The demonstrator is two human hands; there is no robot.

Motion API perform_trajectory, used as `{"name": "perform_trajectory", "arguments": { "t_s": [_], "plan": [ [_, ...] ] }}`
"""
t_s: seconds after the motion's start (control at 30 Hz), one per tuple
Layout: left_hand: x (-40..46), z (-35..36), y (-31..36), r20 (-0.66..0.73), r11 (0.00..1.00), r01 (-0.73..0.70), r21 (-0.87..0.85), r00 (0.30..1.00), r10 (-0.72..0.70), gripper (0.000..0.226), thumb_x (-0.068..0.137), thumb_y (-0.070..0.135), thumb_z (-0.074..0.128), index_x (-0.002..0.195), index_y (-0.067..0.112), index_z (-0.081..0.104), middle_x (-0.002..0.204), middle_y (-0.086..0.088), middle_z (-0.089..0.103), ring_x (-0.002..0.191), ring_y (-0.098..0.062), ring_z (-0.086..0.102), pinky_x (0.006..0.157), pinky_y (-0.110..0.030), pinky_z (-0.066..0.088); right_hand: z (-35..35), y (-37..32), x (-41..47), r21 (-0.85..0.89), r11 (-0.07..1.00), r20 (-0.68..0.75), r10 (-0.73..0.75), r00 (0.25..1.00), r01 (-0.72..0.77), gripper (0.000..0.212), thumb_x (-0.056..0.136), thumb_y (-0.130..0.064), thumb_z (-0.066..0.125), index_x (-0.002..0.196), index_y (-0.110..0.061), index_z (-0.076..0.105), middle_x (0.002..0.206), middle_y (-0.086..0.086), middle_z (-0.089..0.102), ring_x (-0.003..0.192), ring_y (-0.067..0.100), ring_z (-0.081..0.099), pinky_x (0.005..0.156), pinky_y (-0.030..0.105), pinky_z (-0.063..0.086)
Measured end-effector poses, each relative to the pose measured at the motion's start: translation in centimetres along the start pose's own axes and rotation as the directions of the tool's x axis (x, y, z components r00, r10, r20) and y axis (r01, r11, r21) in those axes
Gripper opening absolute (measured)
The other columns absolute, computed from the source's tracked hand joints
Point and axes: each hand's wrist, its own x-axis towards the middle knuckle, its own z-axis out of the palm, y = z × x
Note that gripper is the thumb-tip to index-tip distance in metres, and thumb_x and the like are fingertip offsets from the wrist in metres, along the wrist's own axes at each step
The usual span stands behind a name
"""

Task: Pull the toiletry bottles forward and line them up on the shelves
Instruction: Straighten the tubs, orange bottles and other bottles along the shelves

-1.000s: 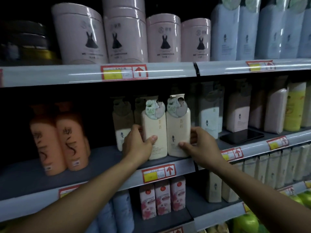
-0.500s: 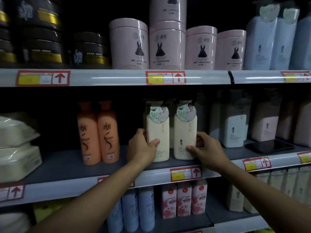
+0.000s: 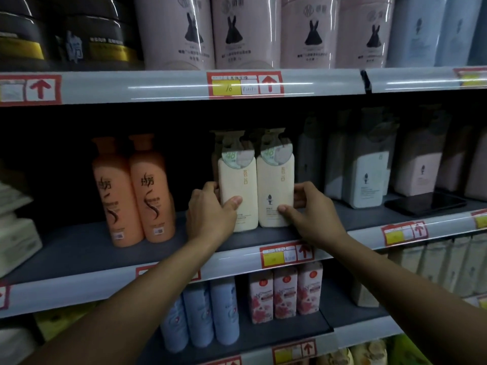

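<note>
Two cream pump bottles stand upright side by side on the middle shelf (image 3: 79,248). My left hand (image 3: 210,214) grips the left cream bottle (image 3: 238,185), thumb across its front and fingers behind its left side. My right hand (image 3: 313,209) grips the right cream bottle (image 3: 276,180) the same way from the right. More bottles of the same kind stand in shadow behind them. Two orange bottles (image 3: 134,191) stand to the left, further forward on the shelf.
A dark phone (image 3: 424,204) lies flat on the shelf at right, before white and pink bottles (image 3: 369,177). Pink canisters (image 3: 232,30) and black jars (image 3: 100,40) fill the top shelf. Blue bottles (image 3: 200,320) and floral cartons (image 3: 284,293) stand below. White packs (image 3: 15,233) sit far left.
The view has swung left and closer, so the shelves appear shifted right. Both hands have kept their hold on the two cream bottles, which now stand a little further back from the shelf edge.
</note>
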Motion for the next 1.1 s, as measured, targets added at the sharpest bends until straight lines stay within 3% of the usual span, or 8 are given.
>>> {"name": "perform_trajectory", "arguments": {
  "t_s": [0.13, 0.27, 0.43, 0.83, 0.97, 1.1],
  "plan": [
    [0.0, 0.5, -0.4, -0.032, 1.000, 0.001, -0.011, 0.999, -0.001, 0.053, 0.082, 0.052, 0.074, 0.127, 0.026, 0.062, 0.119, -0.003, 0.067, 0.103, -0.026, 0.069, 0.086, -0.047, 0.059, 0.6, 0.3, 0.1, 0.024, 1.000, -0.035, -0.004, 0.999, 0.005, 0.046, 0.089, -0.030, 0.078, 0.129, -0.019, 0.057, 0.117, -0.008, 0.070, 0.101, 0.005, 0.066, 0.081, 0.013, 0.048],
    [0.0, 1.1, -0.8, -0.082, 0.999, 0.006, -0.048, 0.997, -0.009, 0.042, 0.080, 0.050, 0.075, 0.111, 0.029, 0.056, 0.112, 0.002, 0.069, 0.100, -0.022, 0.069, 0.085, -0.046, 0.059, 1.1, 0.2, 0.1, 0.015, 1.000, -0.061, 0.003, 0.998, -0.002, 0.049, 0.090, -0.033, 0.077, 0.133, -0.023, 0.057, 0.119, -0.010, 0.070, 0.104, 0.004, 0.065, 0.089, 0.027, 0.056],
    [-0.1, 1.7, -1.1, -0.129, 0.999, -0.001, -0.043, 0.992, -0.005, 0.037, 0.084, 0.045, 0.076, 0.106, 0.028, 0.053, 0.112, 0.002, 0.067, 0.100, -0.023, 0.068, 0.083, -0.046, 0.059, 1.6, 0.2, 0.0, -0.026, 0.999, -0.111, 0.039, 0.993, -0.042, 0.046, 0.088, -0.041, 0.076, 0.127, -0.024, 0.059, 0.118, -0.011, 0.071, 0.104, 0.005, 0.066, 0.089, 0.034, 0.058],
    [-0.5, 1.5, -1.3, -0.135, 0.998, -0.038, -0.055, 0.990, 0.031, 0.047, 0.087, 0.045, 0.076, 0.122, 0.022, 0.056, 0.120, 0.000, 0.062, 0.103, -0.022, 0.066, 0.087, -0.043, 0.057, 1.8, -0.4, -0.6, -0.120, 0.992, -0.146, 0.023, 0.989, -0.041, 0.049, 0.091, -0.047, 0.071, 0.133, -0.023, 0.059, 0.122, -0.008, 0.071, 0.108, 0.010, 0.067, 0.089, 0.033, 0.057],
    [-0.7, 0.9, -1.3, -0.106, 0.993, -0.067, -0.094, 0.993, 0.057, 0.052, 0.087, 0.039, 0.077, 0.131, 0.017, 0.059, 0.124, -0.004, 0.062, 0.108, -0.021, 0.064, 0.095, -0.043, 0.056, 1.7, -0.5, -1.1, -0.164, 0.986, -0.125, 0.002, 0.992, -0.022, 0.047, 0.095, -0.038, 0.066, 0.138, -0.022, 0.055, 0.128, -0.004, 0.068, 0.113, 0.016, 0.065, 0.092, 0.037, 0.056],
    [-1.5, -0.2, -1.0, -0.136, 0.984, -0.111, -0.136, 0.986, 0.092, 0.052, 0.089, 0.026, 0.076, 0.136, 0.015, 0.057, 0.128, -0.004, 0.056, 0.117, -0.022, 0.059, 0.100, -0.046, 0.054, 1.1, -0.8, -2.5, -0.154, 0.988, -0.193, -0.027, 0.981, -0.003, 0.047, 0.093, -0.025, 0.065, 0.138, -0.018, 0.052, 0.131, 0.000, 0.061, 0.115, 0.017, 0.061, 0.095, 0.039, 0.054]
  ]
}}
